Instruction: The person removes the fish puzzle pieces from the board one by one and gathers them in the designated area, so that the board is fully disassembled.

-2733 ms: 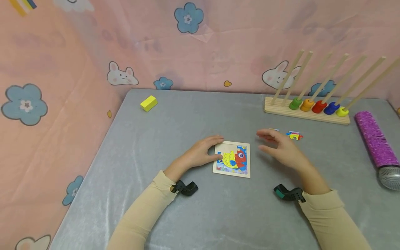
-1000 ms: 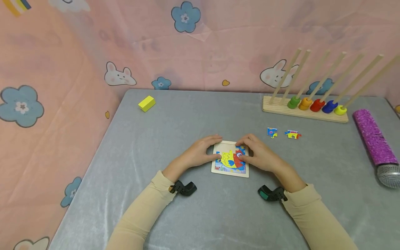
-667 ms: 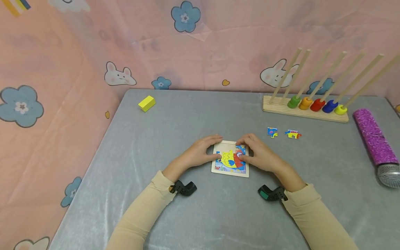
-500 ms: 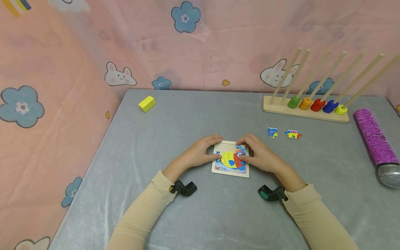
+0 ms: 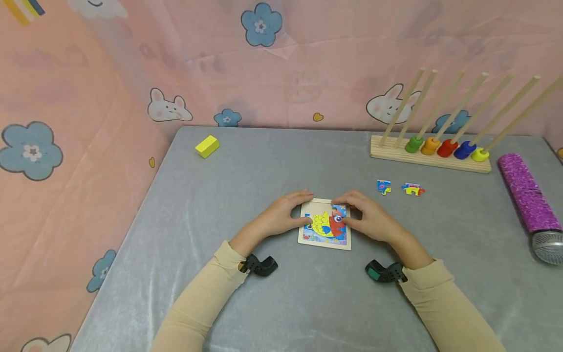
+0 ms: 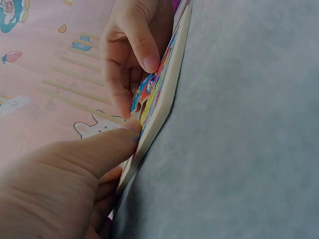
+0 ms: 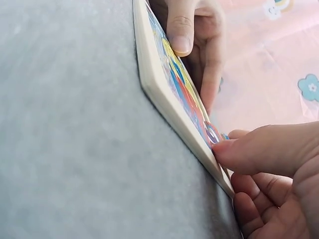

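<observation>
A person's left hand (image 5: 281, 215) and right hand (image 5: 373, 218) grip opposite sides of a wood-framed puzzle (image 5: 323, 226) on a grey desk (image 5: 308, 303), two loose pieces (image 5: 383, 186) lying beyond.

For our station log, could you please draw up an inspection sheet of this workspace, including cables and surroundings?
Surface: grey-covered table; looks smooth.
Job's things: wooden puzzle tray with a partly completed fish picture, bare wood at its far left; blue loose piece and multicoloured loose piece lie beyond it, to the right.
Clutter: yellow block, far left; bead rack, far right; purple microphone, right.
Hands: left hand grips the tray's left side; right hand grips its far right corner.
Cables: nothing seen.
Surroundings: pink cloth backdrop with rabbits and flowers.
</observation>
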{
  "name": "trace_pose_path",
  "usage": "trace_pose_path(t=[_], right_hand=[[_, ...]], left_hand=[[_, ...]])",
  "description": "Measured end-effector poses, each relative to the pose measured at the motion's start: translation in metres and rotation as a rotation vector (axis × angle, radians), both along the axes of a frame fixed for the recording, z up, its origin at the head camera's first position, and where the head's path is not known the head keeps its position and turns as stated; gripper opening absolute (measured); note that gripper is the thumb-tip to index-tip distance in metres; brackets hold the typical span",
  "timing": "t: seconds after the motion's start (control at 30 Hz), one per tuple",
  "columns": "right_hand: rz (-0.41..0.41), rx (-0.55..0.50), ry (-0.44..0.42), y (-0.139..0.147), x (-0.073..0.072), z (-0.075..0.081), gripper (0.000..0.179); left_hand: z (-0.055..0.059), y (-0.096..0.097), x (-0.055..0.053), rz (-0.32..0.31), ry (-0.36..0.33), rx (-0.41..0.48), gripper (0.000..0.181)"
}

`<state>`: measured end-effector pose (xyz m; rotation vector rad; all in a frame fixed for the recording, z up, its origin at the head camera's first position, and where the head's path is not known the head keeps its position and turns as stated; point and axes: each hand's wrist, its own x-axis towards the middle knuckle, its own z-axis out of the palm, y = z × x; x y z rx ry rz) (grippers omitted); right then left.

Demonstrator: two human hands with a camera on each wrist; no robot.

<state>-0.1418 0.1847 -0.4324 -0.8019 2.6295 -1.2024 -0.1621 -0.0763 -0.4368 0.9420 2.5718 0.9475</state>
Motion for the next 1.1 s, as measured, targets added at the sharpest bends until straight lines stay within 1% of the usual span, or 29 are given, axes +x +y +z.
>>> trace_pose_path(t=[0.13, 0.3, 0.43, 0.73, 0.93, 1.1], right_hand=[[-0.005, -0.017, -0.017, 0.001, 0.0, 0.001, 0.04], [-0.021, -0.02, -0.017, 0.002, -0.001, 0.001, 0.038], [-0.033, -0.016, -0.003, 0.001, -0.001, 0.001, 0.036], [-0.037, -0.07, 0.029, 0.002, -0.002, -0.002, 0.033], [-0.051, -0.088, 0.016, 0.005, -0.003, 0.001, 0.033], [-0.076, -0.091, 0.009, 0.013, -0.005, 0.005, 0.032]], left_hand=[[0.0, 0.0, 0.0, 0.001, -0.001, 0.0, 0.062], [0.0, -0.001, 0.0, 0.003, -0.005, -0.002, 0.062], [0.0, 0.0, 0.0, 0.005, -0.012, -0.002, 0.062], [-0.001, 0.0, -0.001, 0.002, -0.004, -0.002, 0.062], [0.0, 0.0, -0.001, 0.002, 0.002, 0.002, 0.062], [-0.001, 0.0, -0.001, -0.001, 0.011, -0.004, 0.061]])
